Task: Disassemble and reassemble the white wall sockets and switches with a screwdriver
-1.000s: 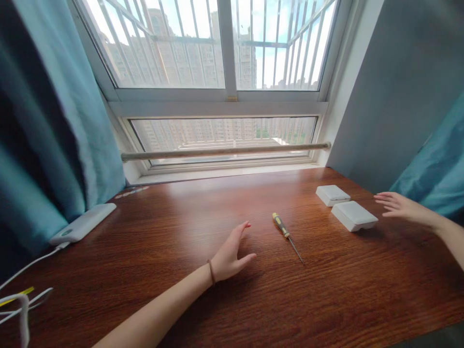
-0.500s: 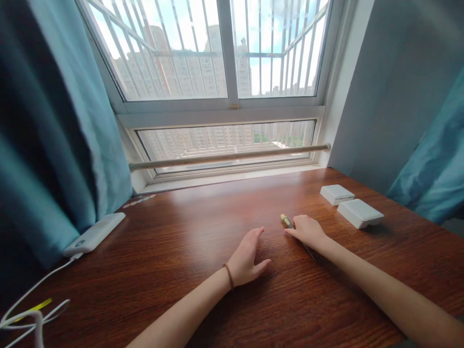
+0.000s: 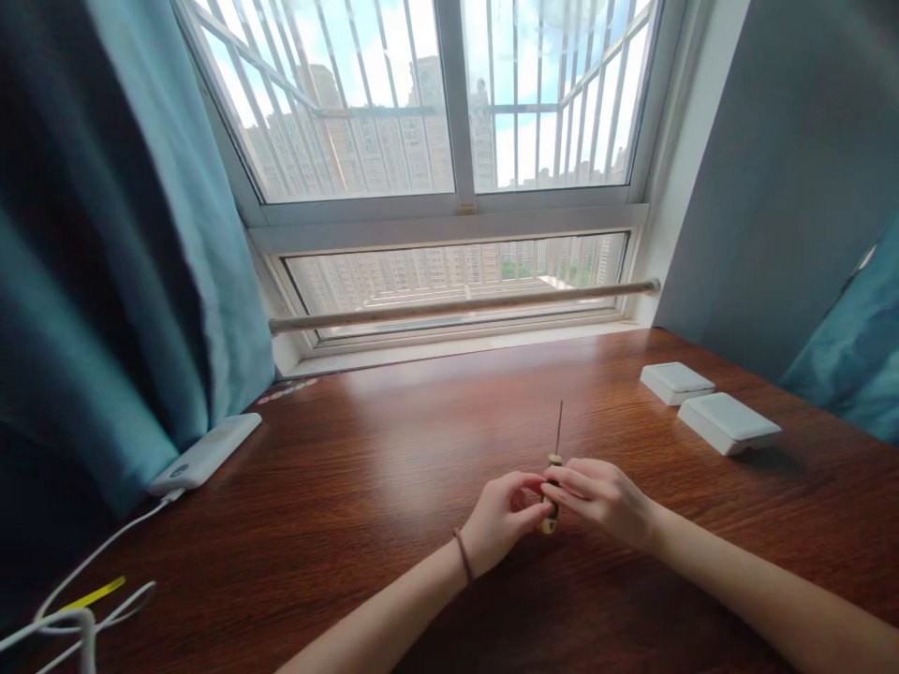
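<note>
A screwdriver with a yellow and black handle stands nearly upright, its thin metal shaft pointing away toward the window. My right hand grips the handle from the right, fingers closed over it. From the other side, my left hand has its thumb and fingertips closed on the same handle, touching the right fingers. Part of the handle is hidden behind the fingers. A brown band circles my left wrist. Both hands are over the brown wooden table.
Two white boxes lie at the right of the table. On the left, a white power bank rests beside the blue curtain, with a white cable plugged in. A yellow strip lies near the cable. A barred window is at the back.
The screwdriver has turned round, its shaft now pointing away instead of toward me. My left hand has moved right and closed on the handle. The view has shifted slightly left.
</note>
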Motion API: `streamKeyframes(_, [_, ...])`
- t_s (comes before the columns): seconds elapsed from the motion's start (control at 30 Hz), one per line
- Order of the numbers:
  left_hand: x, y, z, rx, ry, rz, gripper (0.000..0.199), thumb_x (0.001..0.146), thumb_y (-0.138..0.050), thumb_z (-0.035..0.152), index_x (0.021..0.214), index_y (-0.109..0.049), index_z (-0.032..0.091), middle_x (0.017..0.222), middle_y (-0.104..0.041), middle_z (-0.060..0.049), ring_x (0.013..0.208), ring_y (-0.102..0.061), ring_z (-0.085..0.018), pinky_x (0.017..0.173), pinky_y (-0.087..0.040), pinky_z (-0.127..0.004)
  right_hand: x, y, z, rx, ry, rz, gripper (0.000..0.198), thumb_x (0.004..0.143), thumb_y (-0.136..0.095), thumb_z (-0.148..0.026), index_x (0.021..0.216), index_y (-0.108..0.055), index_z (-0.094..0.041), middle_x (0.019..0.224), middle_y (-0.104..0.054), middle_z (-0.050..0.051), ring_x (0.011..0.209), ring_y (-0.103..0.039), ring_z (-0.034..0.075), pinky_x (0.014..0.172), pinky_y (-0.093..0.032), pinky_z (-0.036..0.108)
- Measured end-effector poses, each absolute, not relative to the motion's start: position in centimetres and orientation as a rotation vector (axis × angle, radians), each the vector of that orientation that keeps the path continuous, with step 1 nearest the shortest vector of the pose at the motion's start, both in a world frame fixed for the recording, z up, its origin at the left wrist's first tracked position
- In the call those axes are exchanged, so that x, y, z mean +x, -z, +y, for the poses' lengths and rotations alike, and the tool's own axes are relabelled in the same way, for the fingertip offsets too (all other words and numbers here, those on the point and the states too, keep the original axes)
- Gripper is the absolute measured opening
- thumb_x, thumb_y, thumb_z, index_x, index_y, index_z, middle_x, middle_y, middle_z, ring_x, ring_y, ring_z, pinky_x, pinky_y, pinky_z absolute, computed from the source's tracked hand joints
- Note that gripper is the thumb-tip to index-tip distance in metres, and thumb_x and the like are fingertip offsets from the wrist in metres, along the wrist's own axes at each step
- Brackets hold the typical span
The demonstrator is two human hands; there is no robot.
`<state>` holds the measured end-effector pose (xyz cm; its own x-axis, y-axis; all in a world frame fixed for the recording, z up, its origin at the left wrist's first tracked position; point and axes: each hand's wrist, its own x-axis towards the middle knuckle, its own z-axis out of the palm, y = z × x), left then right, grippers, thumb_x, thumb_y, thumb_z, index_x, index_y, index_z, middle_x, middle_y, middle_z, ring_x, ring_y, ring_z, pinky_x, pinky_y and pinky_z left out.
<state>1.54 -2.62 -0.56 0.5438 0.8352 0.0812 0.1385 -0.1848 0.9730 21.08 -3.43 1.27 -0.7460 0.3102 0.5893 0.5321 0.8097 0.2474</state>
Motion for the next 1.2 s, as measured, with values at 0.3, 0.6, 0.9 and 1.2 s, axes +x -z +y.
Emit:
streamKeyframes(0.3, [2.2,-0.2,-3.0,1.258,-0.838,0.683,0.04,0.066,-0.072,0.037,0.091,-0.062,0.007,0.072,-0.063,-0.006,0.051,-0.055,-0.009,0.049,-0.044,-0.02,19.1,-0.3,-5.1,-0.95,-0.272,-1.863,0.014,0.086,-0.047,-0.019,0.099,-0.052,-0.017,0.091,-0.059,0.007,0.075,-0.061,0.013,0.065,-0.053,0.025])
streamKeyframes(0.6, [2.2,-0.2,-3.7,1.146,-0.728,0.564,0.042,0.071,-0.069,0.03,0.108,-0.061,0.013,0.095,-0.065,-0.008,0.08,-0.06,-0.015,0.071,-0.047,-0.023,18.2,-0.6,-5.6,-1.247,-0.681,-1.854,0.018,0.076,-0.061,-0.031,0.087,-0.058,-0.018,0.076,-0.059,0.001,0.065,-0.055,0.013,0.054,-0.044,0.023])
streamKeyframes(0.9, [1.5,0.6,-3.3,1.23,-0.845,0.688,0.054,0.065,-0.073,0.033,0.113,-0.055,0.018,0.118,-0.053,-0.013,0.086,-0.063,-0.021,0.082,-0.046,-0.037,24.1,-4.2,-2.2,-1.84,0.182,-1.856,0.025,0.086,-0.043,-0.036,0.085,-0.063,-0.021,0.08,-0.06,0.004,0.076,-0.059,0.02,0.064,-0.042,0.029])
streamKeyframes(1.2, [1.4,0.5,-3.1,1.131,-0.832,0.693,0.048,0.063,-0.074,0.036,0.103,-0.058,0.014,0.095,-0.063,-0.01,0.08,-0.065,-0.02,0.079,-0.047,-0.037,32.7,-2.5,1.4,-2.549,0.267,-1.609,0.028,0.083,-0.044,-0.024,0.086,-0.069,-0.011,0.088,-0.065,0.019,0.085,-0.063,0.032,0.061,-0.046,0.036])
